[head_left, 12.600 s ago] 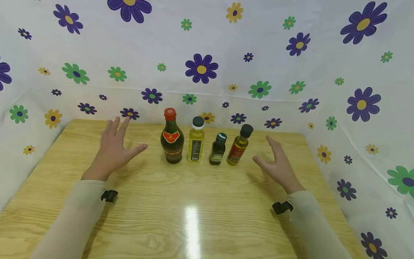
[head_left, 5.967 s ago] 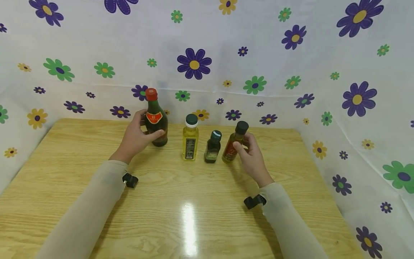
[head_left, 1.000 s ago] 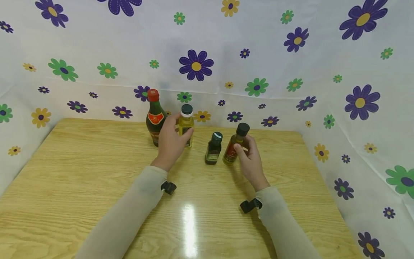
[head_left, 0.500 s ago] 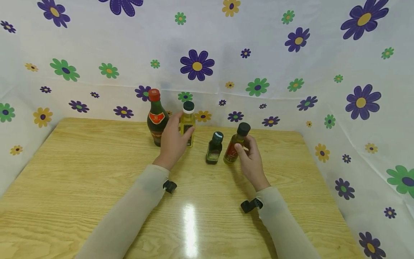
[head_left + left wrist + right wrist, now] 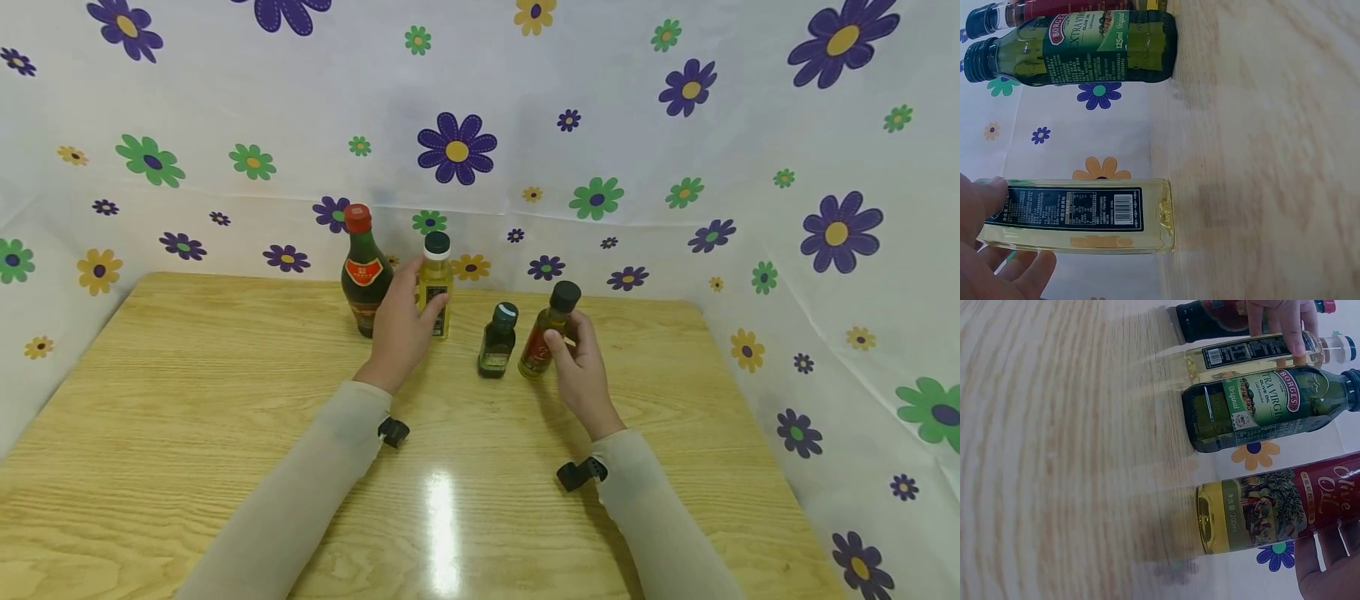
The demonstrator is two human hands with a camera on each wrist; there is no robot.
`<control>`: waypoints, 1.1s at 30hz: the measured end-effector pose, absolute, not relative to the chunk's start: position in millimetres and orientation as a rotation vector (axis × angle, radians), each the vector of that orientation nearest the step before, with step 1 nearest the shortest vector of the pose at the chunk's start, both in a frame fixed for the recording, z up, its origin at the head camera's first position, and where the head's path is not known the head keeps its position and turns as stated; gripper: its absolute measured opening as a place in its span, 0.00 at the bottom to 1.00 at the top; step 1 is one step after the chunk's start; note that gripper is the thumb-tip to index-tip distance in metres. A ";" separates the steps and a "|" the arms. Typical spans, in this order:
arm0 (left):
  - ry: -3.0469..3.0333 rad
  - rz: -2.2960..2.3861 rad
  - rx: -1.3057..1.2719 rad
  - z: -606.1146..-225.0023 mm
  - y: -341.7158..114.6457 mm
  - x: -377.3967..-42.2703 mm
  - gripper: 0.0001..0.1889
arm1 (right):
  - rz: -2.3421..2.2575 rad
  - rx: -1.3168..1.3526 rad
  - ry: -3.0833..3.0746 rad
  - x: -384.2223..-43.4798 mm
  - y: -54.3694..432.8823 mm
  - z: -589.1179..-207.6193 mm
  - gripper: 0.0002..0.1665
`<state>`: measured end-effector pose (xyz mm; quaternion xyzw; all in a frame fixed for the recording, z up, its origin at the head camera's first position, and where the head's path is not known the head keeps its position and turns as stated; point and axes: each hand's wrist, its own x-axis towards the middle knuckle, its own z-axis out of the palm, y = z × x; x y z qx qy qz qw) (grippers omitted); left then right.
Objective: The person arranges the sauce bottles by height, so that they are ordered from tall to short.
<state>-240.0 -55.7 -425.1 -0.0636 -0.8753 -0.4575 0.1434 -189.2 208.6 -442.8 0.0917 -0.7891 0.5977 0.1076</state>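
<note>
My left hand [image 5: 401, 323] grips a clear square bottle of yellow cooking oil [image 5: 435, 279] with a dark green cap, thumb across its front. In the left wrist view, that oil bottle [image 5: 1085, 215] stands upright, its base at the tabletop. My right hand [image 5: 585, 367] holds a red-labelled olive oil bottle [image 5: 537, 346] around its right side; the right wrist view shows its "Olive Oil" label. Between the hands stands a small dark green olive oil bottle [image 5: 497, 343], touched by neither. Just left of my left hand is a dark bottle [image 5: 363, 283] with a red cap, partly hidden by that hand.
All the bottles stand toward the back of a light wooden table [image 5: 225, 433]. Behind it and along the sides hangs a white cloth [image 5: 637, 142] printed with flowers. A small black device [image 5: 581, 475] sits at my right wrist.
From both hands empty, my left hand took the dark bottle back and left, released it, then took the yellow oil bottle, now farther back beside it. My right hand took the red-labelled bottle.
</note>
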 end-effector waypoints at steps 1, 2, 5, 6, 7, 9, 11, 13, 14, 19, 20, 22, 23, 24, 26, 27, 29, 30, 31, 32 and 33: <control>-2.526 -1.322 -0.183 -425.5 -55.8 -240.1 0.35 | 1.759 0.263 -2.328 -186.7 206.8 -438.6 0.24; -2.527 -1.324 -0.185 -425.9 -55.9 -240.3 0.35 | 1.760 0.259 -2.332 -184.3 205.2 -434.5 0.24; -2.530 -1.324 -0.190 -427.1 -56.3 -241.1 0.35 | 1.755 0.257 -2.344 -176.3 200.6 -421.8 0.24; -2.529 -1.323 -0.190 -427.4 -56.5 -241.5 0.35 | 1.754 0.258 -2.347 -173.9 199.3 -417.9 0.24; -2.527 -1.321 -0.189 -427.8 -56.8 -241.8 0.35 | 1.750 0.261 -2.351 -173.4 199.0 -416.9 0.25; -2.522 -1.324 -0.191 -428.2 -57.1 -242.4 0.35 | 1.751 0.267 -2.353 -172.5 198.3 -415.0 0.25; -2.516 -1.331 -0.193 -428.5 -57.2 -242.5 0.35 | 1.754 0.269 -2.353 -172.2 198.2 -413.9 0.25; -2.509 -1.348 -0.200 -428.6 -57.1 -242.2 0.35 | 1.760 0.274 -2.349 -172.6 198.5 -414.0 0.24; -2.505 -1.355 -0.203 -428.7 -57.0 -242.1 0.35 | 1.765 0.274 -2.345 -172.6 198.6 -413.8 0.24; -2.483 -1.401 -0.200 -429.3 -56.2 -239.6 0.37 | 1.767 0.272 -2.350 -174.0 199.4 -415.0 0.24; -2.477 -1.416 -0.197 -429.2 -56.2 -238.4 0.38 | 1.767 0.272 -2.350 -174.0 199.4 -414.9 0.24; -2.456 -1.447 -0.190 -429.0 -55.9 -235.1 0.40 | 1.765 0.272 -2.353 -173.9 199.2 -414.0 0.24; -2.438 -1.461 -0.189 -428.8 -55.8 -232.9 0.40 | 1.763 0.275 -2.352 -173.7 199.0 -413.6 0.24; -2.411 -1.469 -0.193 -428.7 -55.7 -230.6 0.40 | 1.760 0.275 -2.353 -173.5 198.9 -413.1 0.24; -2.343 -1.467 -0.205 -428.2 -55.6 -225.4 0.38 | 1.758 0.277 -2.353 -172.9 198.7 -412.3 0.24; -2.309 -1.460 -0.215 -428.1 -55.5 -222.3 0.36 | 1.757 0.278 -2.353 -172.8 198.7 -412.2 0.24; -2.242 -1.450 -0.249 -428.1 -54.7 -215.7 0.32 | 1.756 0.276 -2.356 -172.9 198.9 -412.5 0.24; -2.215 -1.449 -0.275 -428.0 -53.8 -212.0 0.30 | 1.755 0.274 -2.358 -173.1 199.1 -412.9 0.24; -2.206 -1.450 -0.305 -428.0 -52.4 -208.0 0.29 | 1.755 0.275 -2.356 -173.3 199.3 -413.4 0.24; -2.210 -1.456 -0.345 -428.9 -50.7 -204.2 0.28 | 1.756 0.271 -2.357 -173.4 199.6 -413.6 0.24; -2.230 -1.454 -0.387 -429.9 -48.5 -200.5 0.28 | 1.757 0.269 -2.357 -173.8 199.8 -414.1 0.24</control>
